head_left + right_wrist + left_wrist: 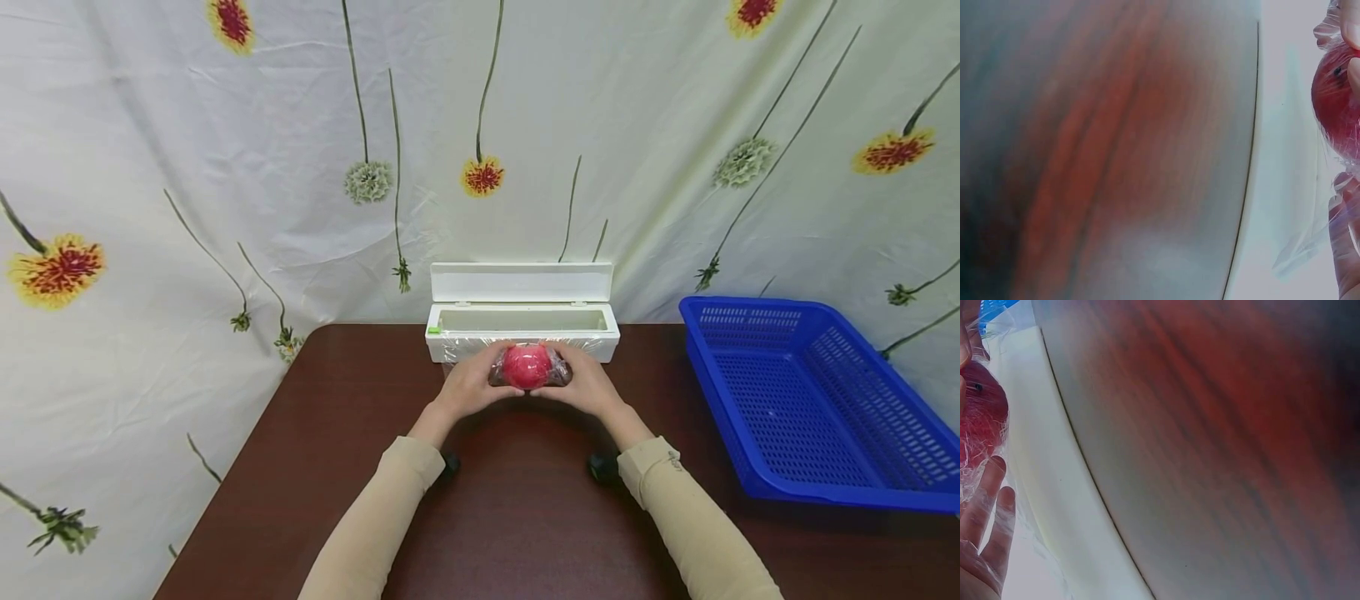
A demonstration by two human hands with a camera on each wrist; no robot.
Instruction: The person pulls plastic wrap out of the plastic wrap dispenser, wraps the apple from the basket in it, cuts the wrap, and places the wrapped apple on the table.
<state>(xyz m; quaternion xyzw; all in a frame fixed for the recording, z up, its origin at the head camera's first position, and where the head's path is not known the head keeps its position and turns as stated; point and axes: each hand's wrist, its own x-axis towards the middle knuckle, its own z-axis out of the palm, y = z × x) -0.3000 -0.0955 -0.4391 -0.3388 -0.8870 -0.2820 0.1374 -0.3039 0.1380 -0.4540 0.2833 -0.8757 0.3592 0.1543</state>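
A round red fruit (527,367), wrapped in clear cling film (558,369), is held up between both hands just in front of a white box (523,343). My left hand (474,382) grips its left side, and my right hand (588,383) grips the right. In the head view the thumbs come together below the fruit while the fingers curve over its top. In the left wrist view, film drapes over the fingers (999,515) beside the fruit (984,419). The right wrist view shows film stretched tightly over the fruit (1335,103), with a small dark spot on its skin.
The white box's lid (522,283) stands raised at the back edge of the dark brown table (525,517). A green tab (434,331) sits at its left end. A blue plastic basket (795,400) stands at the right. Behind hangs a flowered cloth (300,125).
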